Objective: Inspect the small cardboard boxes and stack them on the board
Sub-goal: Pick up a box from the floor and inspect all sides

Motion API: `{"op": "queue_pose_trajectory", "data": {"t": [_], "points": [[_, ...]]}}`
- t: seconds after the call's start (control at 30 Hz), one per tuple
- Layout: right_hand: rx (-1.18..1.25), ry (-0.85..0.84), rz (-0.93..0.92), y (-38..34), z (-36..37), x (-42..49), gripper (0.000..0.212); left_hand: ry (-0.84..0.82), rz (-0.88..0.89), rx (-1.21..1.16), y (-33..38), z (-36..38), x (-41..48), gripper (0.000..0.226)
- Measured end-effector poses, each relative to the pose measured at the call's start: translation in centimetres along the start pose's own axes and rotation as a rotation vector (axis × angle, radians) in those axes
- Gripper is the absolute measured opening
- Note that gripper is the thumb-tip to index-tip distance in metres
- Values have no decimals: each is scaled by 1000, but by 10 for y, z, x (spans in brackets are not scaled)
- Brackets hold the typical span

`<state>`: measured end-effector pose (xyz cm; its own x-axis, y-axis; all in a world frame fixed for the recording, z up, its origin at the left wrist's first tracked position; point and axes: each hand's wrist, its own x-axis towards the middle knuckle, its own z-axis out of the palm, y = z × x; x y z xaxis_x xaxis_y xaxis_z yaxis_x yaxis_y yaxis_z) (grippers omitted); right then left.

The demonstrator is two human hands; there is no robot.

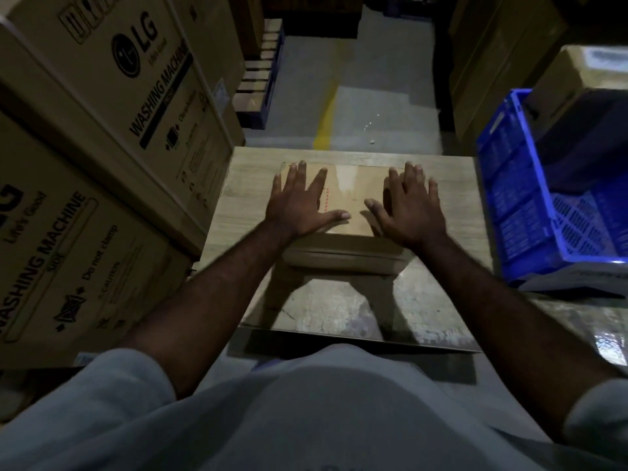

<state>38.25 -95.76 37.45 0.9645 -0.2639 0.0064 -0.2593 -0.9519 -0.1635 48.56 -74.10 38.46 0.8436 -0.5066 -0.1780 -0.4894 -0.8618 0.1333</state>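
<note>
- In the head view, we saw one small cardboard box point(350, 188) lying flat on the pale wood-grain board point(244, 185), toward the board's far edge and about midway between its sides.
- A strip of clear tape ran along the middle of the box's top and caught the light.
- The left hand point(299, 205) lay palm down on the left part of the box's top. Its fingers were straight and spread, and its thumb pointed inward.
- The right hand point(407, 209) lay the same way on the right part, fingers apart and flat, gripping nothing. The two thumbs were near each other but did not touch.
- The near face of the box showed a dark seam across it. In the dim light we could not tell whether this was a flap or a second box underneath.
- Both bare forearms reached out from a grey shirt point(306, 419) at the bottom of the view and cast shadows on the near part of the board.
- Large washing machine cartons point(112, 96) stood stacked just beside the board on the left.
- A blue crate point(516, 205) sat just beside the board on the right, with a dark object point(584, 137) inside it.
- Beyond the board, we noted a grey floor with a yellow line point(326, 120).
</note>
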Motion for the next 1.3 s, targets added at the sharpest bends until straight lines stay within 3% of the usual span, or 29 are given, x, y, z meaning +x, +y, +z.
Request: {"op": "queue_pose_trajectory", "data": {"t": [0.17, 0.57, 0.67, 0.83, 1.0, 1.1, 1.23, 1.3], "points": [[27, -114, 81, 7, 6, 21, 99, -50, -64, -59, -14, 5, 16, 118], [82, -65, 88, 7, 15, 20, 94, 65, -37, -212, -21, 17, 18, 103], [125, -63, 98, 9, 15, 16, 93, 159, -62, -356, -25, 24, 10, 93], [316, -22, 153, 15, 13, -1, 84, 241, -220, -701, -43, 40, -9, 95], [752, 109, 259, 32, 29, -36, 86, 131, -344, -1170, -49, 59, -52, 64], [1002, 50, 304, 39, 40, -59, 94, 34, -322, -1223, -55, 74, -67, 72], [989, -66, 301, 45, 51, -70, 99, -16, -393, -1194, -50, 76, -67, 101], [979, -71, 306, 46, 51, -66, 91, 29, -414, -1159, -45, 74, -61, 101]]}}
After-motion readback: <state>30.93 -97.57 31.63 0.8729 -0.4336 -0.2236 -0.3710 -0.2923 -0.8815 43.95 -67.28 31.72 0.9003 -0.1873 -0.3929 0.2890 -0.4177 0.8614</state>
